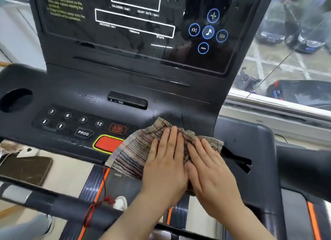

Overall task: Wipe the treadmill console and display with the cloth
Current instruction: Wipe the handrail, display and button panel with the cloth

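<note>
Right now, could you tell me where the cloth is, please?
Head view: the cloth lies on the console, just right of the red button, flat under the left hand and right hand.

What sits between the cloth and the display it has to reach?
Nothing blocking is visible. The left hand and right hand press flat on the cloth at the console front edge. Toward the display, only a low port block sits above the cloth's left part.

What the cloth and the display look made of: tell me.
Cloth: seemingly woven textile, matte; striped threads and soft folds show. Display: glossy black plastic or glass, unclear which; it carries reflections and wet-looking smears.
</note>
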`<state>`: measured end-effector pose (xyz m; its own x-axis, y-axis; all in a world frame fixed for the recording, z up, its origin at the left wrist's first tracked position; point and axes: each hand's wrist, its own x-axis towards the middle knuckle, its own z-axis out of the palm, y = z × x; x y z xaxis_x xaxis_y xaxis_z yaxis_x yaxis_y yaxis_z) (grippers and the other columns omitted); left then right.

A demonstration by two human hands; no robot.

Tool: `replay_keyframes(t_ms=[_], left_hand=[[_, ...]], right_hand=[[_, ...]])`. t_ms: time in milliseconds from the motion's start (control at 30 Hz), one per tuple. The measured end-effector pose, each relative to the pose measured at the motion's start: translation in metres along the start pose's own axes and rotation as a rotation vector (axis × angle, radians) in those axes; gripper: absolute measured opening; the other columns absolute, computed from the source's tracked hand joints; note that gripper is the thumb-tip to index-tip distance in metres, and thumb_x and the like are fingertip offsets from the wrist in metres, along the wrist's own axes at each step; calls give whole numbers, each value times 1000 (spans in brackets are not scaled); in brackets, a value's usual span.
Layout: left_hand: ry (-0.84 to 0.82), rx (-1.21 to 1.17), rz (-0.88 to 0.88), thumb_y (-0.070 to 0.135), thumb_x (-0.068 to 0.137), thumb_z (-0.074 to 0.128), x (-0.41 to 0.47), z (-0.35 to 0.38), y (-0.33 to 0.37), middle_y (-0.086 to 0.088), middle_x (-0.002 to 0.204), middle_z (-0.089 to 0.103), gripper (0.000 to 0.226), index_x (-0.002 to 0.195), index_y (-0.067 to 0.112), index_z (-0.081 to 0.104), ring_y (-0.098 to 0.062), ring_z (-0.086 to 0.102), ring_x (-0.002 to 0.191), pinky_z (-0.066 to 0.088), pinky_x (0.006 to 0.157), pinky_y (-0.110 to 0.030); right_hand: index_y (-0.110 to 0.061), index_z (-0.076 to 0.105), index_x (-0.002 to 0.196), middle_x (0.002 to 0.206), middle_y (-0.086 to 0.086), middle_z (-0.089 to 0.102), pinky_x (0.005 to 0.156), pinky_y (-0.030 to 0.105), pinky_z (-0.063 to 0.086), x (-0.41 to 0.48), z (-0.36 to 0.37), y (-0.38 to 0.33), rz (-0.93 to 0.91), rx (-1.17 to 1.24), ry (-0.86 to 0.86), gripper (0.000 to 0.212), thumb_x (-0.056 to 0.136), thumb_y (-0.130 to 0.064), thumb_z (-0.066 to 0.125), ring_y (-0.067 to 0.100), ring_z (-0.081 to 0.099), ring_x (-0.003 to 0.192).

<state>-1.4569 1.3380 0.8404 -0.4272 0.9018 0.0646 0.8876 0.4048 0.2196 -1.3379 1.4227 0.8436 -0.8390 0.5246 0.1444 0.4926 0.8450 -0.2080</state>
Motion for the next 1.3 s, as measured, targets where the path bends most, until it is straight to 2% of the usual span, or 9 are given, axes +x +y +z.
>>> replay_keyframes(t_ms=[167, 267, 400, 533, 667, 800, 967, 1100, 1300], left_hand=[[49, -34, 52, 34, 98, 25, 64, -2, 6, -5, 161, -18, 67, 153, 11, -7, -19, -18, 147, 3, 121, -42], [84, -51, 90, 31, 99, 30, 75, -6, 2, -3, 163, -9, 65, 154, 12, 3, -16, -12, 148, 8, 121, -39], [124, -148, 131, 30, 98, 34, 66, -9, -11, -3, 162, 14, 57, 152, 13, 26, -16, 8, 149, 17, 119, -34], [156, -186, 128, 23, 92, 42, 64, -16, -32, -11, 154, 33, 54, 144, 7, 43, -26, 29, 142, 25, 118, -37], [151, -172, 15, 27, 91, 36, 60, -19, -40, -12, 154, 30, 57, 144, 6, 41, -28, 27, 142, 30, 115, -40], [160, -83, 141, 25, 87, 40, 67, -19, -5, -14, 156, 26, 61, 144, 3, 39, -30, 22, 144, 21, 115, -36], [196, -97, 190, 25, 91, 42, 81, -23, -4, -8, 156, 30, 52, 140, 9, 46, -23, 25, 141, 30, 110, -31], [245, -131, 143, 19, 89, 40, 86, -31, -33, -12, 147, 39, 48, 133, 10, 55, -28, 36, 132, 48, 95, -41], [364, -99, -37, 20, 87, 38, 91, -52, -80, -11, 133, 49, 45, 125, 12, 61, -27, 43, 118, 54, 66, -38]], right_hand=[[-11, 21, 151, 159, 2, 6, 120, 43, 18, 55, 4, 23, 164, 3, 86, 60, 100, -42, 16, 19, 4, 149], [-11, 28, 151, 160, 3, 12, 119, 43, 20, 65, 0, 20, 197, -32, 178, 59, 97, -37, 26, 18, 8, 148], [0, 49, 136, 151, 18, 37, 115, 44, 29, 70, 3, 15, 167, -30, 335, 52, 92, -28, 46, 34, 31, 142], [4, 52, 131, 146, 21, 43, 114, 44, 30, 90, 12, -1, 32, -30, 355, 43, 95, -15, 41, 36, 34, 140], [1, 53, 133, 147, 16, 44, 110, 44, 35, 98, 13, -6, -54, -10, 312, 45, 94, -16, 40, 29, 36, 140], [-3, 57, 131, 145, 12, 48, 106, 49, 40, 65, -2, 37, 72, -39, 368, 45, 88, -13, 47, 27, 41, 137], [4, 53, 133, 145, 24, 43, 116, 49, 25, 67, 0, 23, 203, -22, 394, 51, 89, -16, 37, 40, 33, 139], [5, 46, 138, 147, 25, 39, 116, 51, 25, 78, 8, -1, 123, -40, 336, 55, 86, -14, 38, 40, 25, 143], [6, 37, 143, 152, 24, 31, 117, 49, 25, 121, 30, -49, -34, -52, 208, 56, 91, -11, 48, 38, 16, 146]])
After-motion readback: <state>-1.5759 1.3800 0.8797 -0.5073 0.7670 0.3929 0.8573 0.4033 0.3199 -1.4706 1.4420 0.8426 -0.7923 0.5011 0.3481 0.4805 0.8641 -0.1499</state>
